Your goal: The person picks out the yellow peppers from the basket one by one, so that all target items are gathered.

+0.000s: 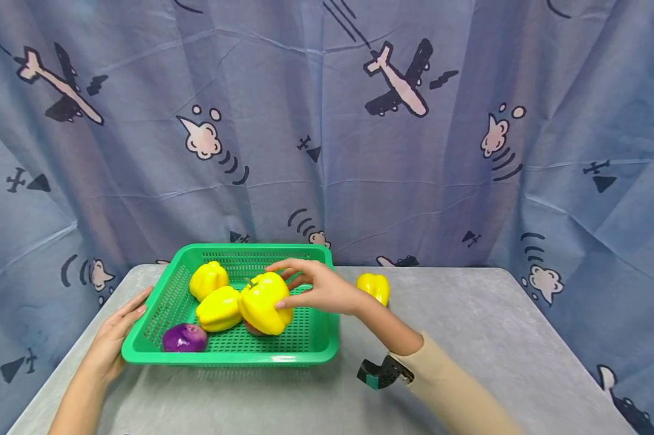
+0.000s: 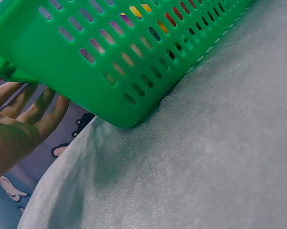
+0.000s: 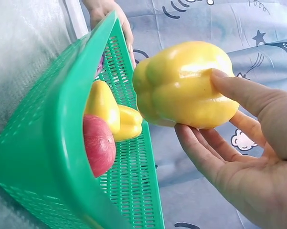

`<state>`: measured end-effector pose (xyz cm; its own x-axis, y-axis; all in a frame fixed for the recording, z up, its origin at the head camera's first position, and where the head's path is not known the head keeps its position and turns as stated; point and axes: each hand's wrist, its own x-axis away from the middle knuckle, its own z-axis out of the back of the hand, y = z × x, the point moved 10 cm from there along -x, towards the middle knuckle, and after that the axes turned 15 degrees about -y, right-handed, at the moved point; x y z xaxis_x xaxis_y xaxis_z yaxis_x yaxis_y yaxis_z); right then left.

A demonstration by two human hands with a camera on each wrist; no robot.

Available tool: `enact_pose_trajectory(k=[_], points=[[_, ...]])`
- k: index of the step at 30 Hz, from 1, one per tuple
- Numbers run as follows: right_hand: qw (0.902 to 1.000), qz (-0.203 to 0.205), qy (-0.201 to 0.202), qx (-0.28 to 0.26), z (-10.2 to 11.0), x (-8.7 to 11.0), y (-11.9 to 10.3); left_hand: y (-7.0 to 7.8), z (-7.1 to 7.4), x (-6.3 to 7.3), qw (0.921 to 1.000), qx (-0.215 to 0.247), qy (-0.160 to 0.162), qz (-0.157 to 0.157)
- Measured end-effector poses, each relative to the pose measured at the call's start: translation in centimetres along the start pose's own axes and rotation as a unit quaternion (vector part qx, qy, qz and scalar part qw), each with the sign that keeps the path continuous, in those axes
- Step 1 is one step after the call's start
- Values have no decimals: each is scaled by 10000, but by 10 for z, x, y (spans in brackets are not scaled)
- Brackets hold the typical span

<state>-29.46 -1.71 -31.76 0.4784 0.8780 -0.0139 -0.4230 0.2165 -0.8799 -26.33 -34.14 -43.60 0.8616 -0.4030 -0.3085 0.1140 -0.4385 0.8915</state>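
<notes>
My right hand (image 1: 321, 287) holds a yellow bell pepper (image 1: 266, 304) between thumb and fingers, over the inside of a green plastic basket (image 1: 226, 359). In the right wrist view the pepper (image 3: 184, 83) is raised beside the basket's rim (image 3: 62, 138). At the basket's left side, my left hand (image 1: 112, 338) rests with extended fingers against the rim. The left wrist view shows those fingers (image 2: 36, 107) at the basket's outer wall (image 2: 62, 62). Inside lie a yellow bell pepper (image 1: 209, 280), a smooth yellow piece (image 1: 219, 309), a glossy purple vegetable (image 1: 184, 338) and a red round piece (image 3: 99, 145), mostly hidden from the head view.
Another yellow pepper (image 1: 374, 287) sits on the grey table (image 1: 468, 338) beyond my right forearm, which partly covers it. A blue curtain (image 1: 283, 109) with airplane prints hangs behind the table. A black and teal device (image 1: 382, 373) is strapped at my right wrist.
</notes>
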Motion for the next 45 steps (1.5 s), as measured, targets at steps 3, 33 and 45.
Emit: enact_pose_trajectory(k=[3,33,45], points=[[10000,-5,5,-36,0,4,0,0,1,0,10000,-2,2,2],[9985,153,295,-440,3,48,5,1,-4,0,9996,122,-213,-137],[9975,173,418,-545,5,68,6,1,-4,0,9994,154,-237,-181]])
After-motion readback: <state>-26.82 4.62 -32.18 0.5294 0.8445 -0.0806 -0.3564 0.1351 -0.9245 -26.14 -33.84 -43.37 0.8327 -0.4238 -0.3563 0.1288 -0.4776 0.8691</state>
